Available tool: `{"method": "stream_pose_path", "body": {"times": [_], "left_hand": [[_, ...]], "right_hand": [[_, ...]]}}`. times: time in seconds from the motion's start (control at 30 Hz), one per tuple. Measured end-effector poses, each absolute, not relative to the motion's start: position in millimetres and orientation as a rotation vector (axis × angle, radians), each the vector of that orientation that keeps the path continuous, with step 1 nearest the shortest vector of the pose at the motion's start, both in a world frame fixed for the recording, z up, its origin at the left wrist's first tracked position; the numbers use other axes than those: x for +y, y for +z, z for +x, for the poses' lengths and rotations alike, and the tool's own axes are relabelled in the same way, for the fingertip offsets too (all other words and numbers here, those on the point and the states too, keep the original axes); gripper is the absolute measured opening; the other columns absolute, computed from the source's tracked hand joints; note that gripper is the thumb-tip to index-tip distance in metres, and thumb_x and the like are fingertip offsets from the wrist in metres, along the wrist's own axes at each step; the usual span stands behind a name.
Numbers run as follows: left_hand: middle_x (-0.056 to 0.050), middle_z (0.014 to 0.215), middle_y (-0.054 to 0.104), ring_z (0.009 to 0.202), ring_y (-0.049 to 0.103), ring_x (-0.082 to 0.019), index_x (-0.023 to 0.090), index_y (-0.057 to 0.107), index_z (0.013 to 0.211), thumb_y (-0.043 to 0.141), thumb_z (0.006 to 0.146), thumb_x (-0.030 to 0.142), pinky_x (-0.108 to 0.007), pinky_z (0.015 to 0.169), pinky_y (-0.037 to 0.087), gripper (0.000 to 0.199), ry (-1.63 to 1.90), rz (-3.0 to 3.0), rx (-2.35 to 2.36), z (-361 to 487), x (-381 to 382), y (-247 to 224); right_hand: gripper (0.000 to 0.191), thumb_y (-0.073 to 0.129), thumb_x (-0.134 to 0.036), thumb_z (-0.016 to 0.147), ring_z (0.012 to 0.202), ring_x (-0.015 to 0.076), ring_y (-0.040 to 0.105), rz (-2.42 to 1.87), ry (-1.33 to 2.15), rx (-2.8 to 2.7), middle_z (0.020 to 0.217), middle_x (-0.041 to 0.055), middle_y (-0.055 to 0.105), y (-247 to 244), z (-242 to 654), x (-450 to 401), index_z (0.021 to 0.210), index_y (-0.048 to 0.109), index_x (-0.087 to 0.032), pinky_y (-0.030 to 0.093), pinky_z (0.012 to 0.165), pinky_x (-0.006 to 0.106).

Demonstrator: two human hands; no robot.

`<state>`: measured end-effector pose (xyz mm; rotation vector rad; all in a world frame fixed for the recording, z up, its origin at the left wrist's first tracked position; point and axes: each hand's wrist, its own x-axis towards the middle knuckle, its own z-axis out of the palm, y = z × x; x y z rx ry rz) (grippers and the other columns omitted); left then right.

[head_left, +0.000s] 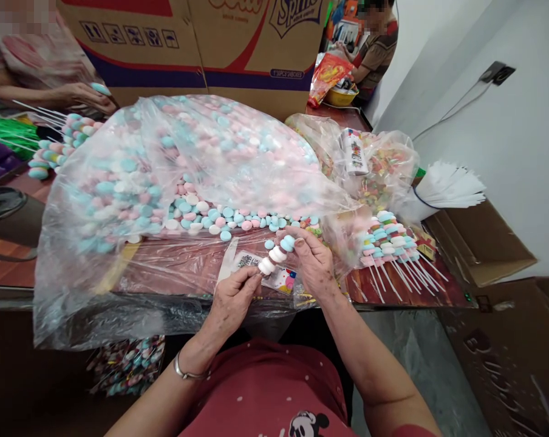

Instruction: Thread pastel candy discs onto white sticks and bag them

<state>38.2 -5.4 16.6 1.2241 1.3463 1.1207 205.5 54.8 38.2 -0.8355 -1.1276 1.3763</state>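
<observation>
A candy skewer (277, 255) with white and light-blue button-shaped sweets slants between my two hands. My left hand (236, 296) is closed around its lower end, beside the white pieces; the stick there is hidden by my fingers. At the upper end, my right hand (314, 262) pinches the blue sweets between thumb and fingers. Just beyond lies a big clear plastic bag (238, 139) full of pink, blue and white sweets, some spilling out of its mouth (220, 215). Beneath my hands are a printed card (281, 280) and small wrappers on the table.
Finished skewers (388, 240) are stacked at the right, near a bundle of white sticks (452, 185). Bags of gummies (384, 176) sit behind them. A large carton (201, 54) stands at the back. A co-worker's hand (85, 97) holds sweets at the left. Open cartons (479, 243) stand at right.
</observation>
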Motion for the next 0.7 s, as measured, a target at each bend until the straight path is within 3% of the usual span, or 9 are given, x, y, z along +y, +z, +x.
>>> {"method": "stream_pose_path", "body": {"times": [0.2,0.43,0.6,0.7], "left_hand": [[0.003,0.055,0.048,0.051,0.038,-0.010,0.019,0.060,0.067,0.056,0.084,0.035,-0.023,0.047,0.029,0.024,1.128,1.272,1.411,38,-8,16],[0.002,0.058,0.051,0.052,0.041,-0.011,0.019,0.064,0.071,0.059,0.084,0.037,-0.022,0.045,0.030,0.024,1.138,1.225,1.415,37,-12,9],[0.003,0.058,0.053,0.046,0.039,-0.009,0.019,0.062,0.076,0.059,0.086,0.041,-0.021,0.041,0.030,0.025,1.190,1.143,1.335,45,-14,16],[0.004,0.059,0.055,0.041,0.039,-0.008,0.019,0.062,0.080,0.060,0.086,0.040,-0.020,0.039,0.031,0.022,1.190,1.107,1.268,57,-14,22]], "right_hand": [[0.024,0.071,-0.040,0.082,0.086,0.0169,0.068,-0.866,1.479,-1.154,0.098,0.0040,0.074,38,206,53,0.099,0.074,-0.024,0.057,0.078,0.034],[0.027,0.072,-0.045,0.080,0.088,0.0172,0.068,-0.852,1.515,-1.111,0.098,0.0048,0.074,38,200,52,0.095,0.072,-0.022,0.057,0.083,0.033],[0.060,0.072,-0.059,0.075,0.103,0.0207,0.066,-0.761,1.536,-1.015,0.118,0.0061,0.068,44,199,47,0.124,0.056,-0.028,0.056,0.089,0.038],[0.059,0.073,-0.057,0.076,0.107,0.0203,0.064,-0.779,1.427,-1.132,0.121,0.0052,0.066,46,199,33,0.125,0.053,-0.029,0.054,0.093,0.036]]}}
